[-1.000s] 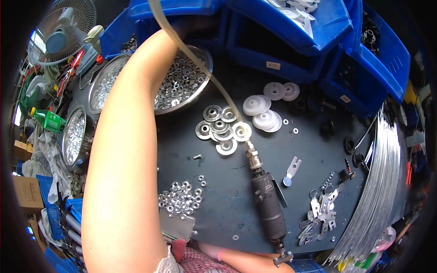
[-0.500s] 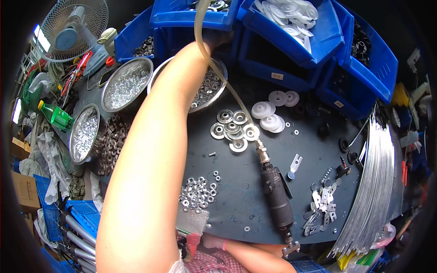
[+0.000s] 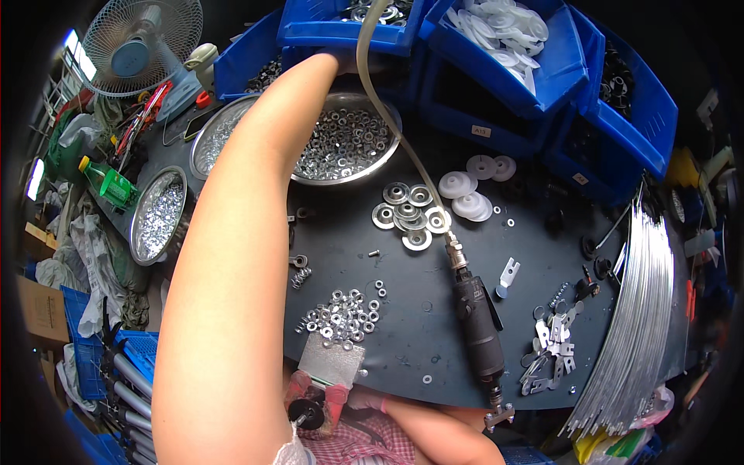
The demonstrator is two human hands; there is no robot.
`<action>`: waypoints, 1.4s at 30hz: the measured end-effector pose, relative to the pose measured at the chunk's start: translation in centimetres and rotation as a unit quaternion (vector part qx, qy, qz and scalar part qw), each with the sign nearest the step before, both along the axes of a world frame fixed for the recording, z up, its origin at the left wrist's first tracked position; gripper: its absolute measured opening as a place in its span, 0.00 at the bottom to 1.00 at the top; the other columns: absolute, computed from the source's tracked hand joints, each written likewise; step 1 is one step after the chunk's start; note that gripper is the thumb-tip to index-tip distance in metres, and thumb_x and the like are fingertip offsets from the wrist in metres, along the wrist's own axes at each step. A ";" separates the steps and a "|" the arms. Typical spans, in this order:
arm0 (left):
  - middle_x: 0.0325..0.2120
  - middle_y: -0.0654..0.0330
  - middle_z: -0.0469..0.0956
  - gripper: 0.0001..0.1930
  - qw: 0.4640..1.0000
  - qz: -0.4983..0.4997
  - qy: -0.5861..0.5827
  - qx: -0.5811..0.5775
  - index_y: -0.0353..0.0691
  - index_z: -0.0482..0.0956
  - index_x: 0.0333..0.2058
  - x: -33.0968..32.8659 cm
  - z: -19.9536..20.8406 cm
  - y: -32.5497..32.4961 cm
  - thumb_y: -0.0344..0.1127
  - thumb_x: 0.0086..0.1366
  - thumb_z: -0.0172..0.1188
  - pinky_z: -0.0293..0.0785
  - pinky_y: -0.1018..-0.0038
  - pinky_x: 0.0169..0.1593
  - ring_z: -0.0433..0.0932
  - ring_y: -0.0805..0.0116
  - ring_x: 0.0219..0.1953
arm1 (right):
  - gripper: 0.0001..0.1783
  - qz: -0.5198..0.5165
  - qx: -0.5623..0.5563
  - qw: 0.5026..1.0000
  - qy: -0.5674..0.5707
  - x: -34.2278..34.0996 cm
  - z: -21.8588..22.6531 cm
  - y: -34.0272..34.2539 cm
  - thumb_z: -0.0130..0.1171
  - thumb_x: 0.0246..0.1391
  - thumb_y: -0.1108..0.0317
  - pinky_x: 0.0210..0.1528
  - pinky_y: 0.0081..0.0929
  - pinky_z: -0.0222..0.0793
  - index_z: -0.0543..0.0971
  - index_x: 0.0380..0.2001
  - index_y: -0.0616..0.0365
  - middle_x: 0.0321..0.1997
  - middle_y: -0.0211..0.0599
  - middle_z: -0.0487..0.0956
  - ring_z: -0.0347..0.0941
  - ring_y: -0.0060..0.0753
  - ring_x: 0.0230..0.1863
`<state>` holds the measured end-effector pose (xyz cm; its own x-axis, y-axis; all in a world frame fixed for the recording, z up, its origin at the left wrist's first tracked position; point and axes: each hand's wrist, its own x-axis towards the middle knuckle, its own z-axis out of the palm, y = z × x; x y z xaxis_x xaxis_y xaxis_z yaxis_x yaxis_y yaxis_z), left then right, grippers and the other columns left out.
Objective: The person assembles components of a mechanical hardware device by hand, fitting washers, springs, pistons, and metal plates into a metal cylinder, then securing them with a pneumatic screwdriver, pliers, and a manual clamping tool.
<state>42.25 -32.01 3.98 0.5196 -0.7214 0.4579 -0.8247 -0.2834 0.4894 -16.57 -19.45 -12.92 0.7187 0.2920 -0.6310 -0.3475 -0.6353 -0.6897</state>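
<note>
My left hand (image 3: pixel 350 63) is far out at the mouth of the lower blue bin (image 3: pixel 291 56), in the dark beneath the upper blue bin (image 3: pixel 341 39); I cannot tell whether its fingers are closed on anything. My right hand (image 3: pixel 364 398) is well apart from it, low at the table's near edge beside a red fixture (image 3: pixel 335 403), and its grip is hidden too.

By my judgement I am partway through a reach: the arm is out at the bin, and no piece shows as drawn out. Nuts (image 3: pixel 345 314) lie loose in a heap by a metal plate (image 3: pixel 332 357) at the near edge, cupped metal discs (image 3: pixel 415 239) in a cluster at the middle, white discs (image 3: pixel 457 184) just right of them, flat metal tabs (image 3: pixel 552 333) near right. These look unjoined; how many are used, I cannot say.

The upper bin overhangs my fingers, and the clear hose (image 3: pixel 393 124) crosses in front of them, running down to the black air tool (image 3: pixel 477 329), whose end sticks past the near edge. My forearm hides part of the steel bowl (image 3: pixel 341 181) and the left of the table. Farther out are thin metal rods (image 3: pixel 635 302) right, a green bottle (image 3: pixel 116 188) left and a fan (image 3: pixel 139 54) far left.
</note>
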 end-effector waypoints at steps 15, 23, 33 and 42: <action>0.44 0.51 0.73 0.24 0.988 -0.049 0.128 -0.066 0.39 0.70 0.53 -6.5 -2.9 -1.4 0.48 0.64 0.54 0.68 0.61 0.55 0.73 0.53 0.47 | 0.14 -0.034 0.005 0.999 0.001 0.7 -0.2 -1.0 0.57 0.50 0.69 0.44 0.37 0.70 0.80 0.40 0.61 0.41 0.48 0.79 0.76 0.43 0.41; 0.44 0.52 0.73 0.24 0.974 -0.060 0.196 -0.094 0.39 0.70 0.53 -7.0 -3.5 -1.1 0.49 0.64 0.54 0.68 0.61 0.55 0.73 0.54 0.47 | 0.14 -0.038 0.015 0.999 0.002 1.2 -0.2 -1.3 0.57 0.50 0.68 0.45 0.36 0.70 0.80 0.40 0.61 0.41 0.48 0.79 0.76 0.43 0.41; 0.45 0.53 0.72 0.24 0.947 -0.079 0.282 -0.129 0.40 0.69 0.53 -5.6 -3.1 -0.1 0.49 0.64 0.55 0.68 0.62 0.56 0.73 0.55 0.48 | 0.14 -0.051 0.025 0.998 0.005 1.7 -0.2 -1.6 0.57 0.50 0.68 0.45 0.36 0.70 0.80 0.40 0.60 0.41 0.47 0.80 0.76 0.42 0.41; 0.46 0.54 0.72 0.24 0.918 -0.092 0.351 -0.158 0.40 0.69 0.53 -6.3 -3.8 -0.5 0.50 0.63 0.55 0.68 0.62 0.56 0.72 0.55 0.48 | 0.14 -0.059 0.037 0.998 0.001 2.5 -0.1 -1.8 0.57 0.50 0.68 0.45 0.36 0.70 0.80 0.40 0.60 0.41 0.46 0.80 0.76 0.42 0.42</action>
<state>36.00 -32.54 0.15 0.6491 -0.7153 0.2587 -0.2943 0.0774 0.9526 -14.08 -21.25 -13.04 0.7496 0.2507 -0.6125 -0.4182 -0.5379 -0.7320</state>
